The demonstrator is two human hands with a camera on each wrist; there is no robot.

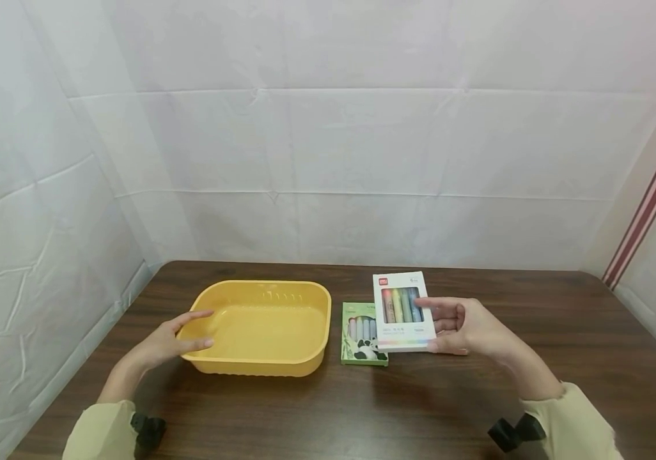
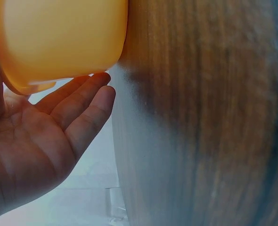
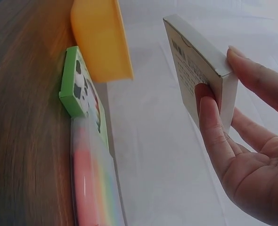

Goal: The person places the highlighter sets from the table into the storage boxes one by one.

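My right hand (image 1: 476, 327) pinches a white box of crayons (image 1: 404, 331) by its right edge, holding it tilted above the table. The box's window shows several coloured sticks; in the right wrist view its printed back faces the camera. A green box with a panda picture (image 1: 355, 348) lies on the table, partly overlapped by the white one. Beside it in the right wrist view lies a clear pack with rainbow colours (image 3: 89, 183), hidden in the head view. At the left, my left hand (image 1: 158, 345) grips the rim of a yellow plastic basin (image 1: 259, 367), some fingers along its outer wall.
The dark wooden table (image 1: 305, 418) has its far edge against a white cloth backdrop (image 1: 328, 147). White sheeting also hangs at the left. A red-striped strip (image 1: 653, 191) runs up the right side.
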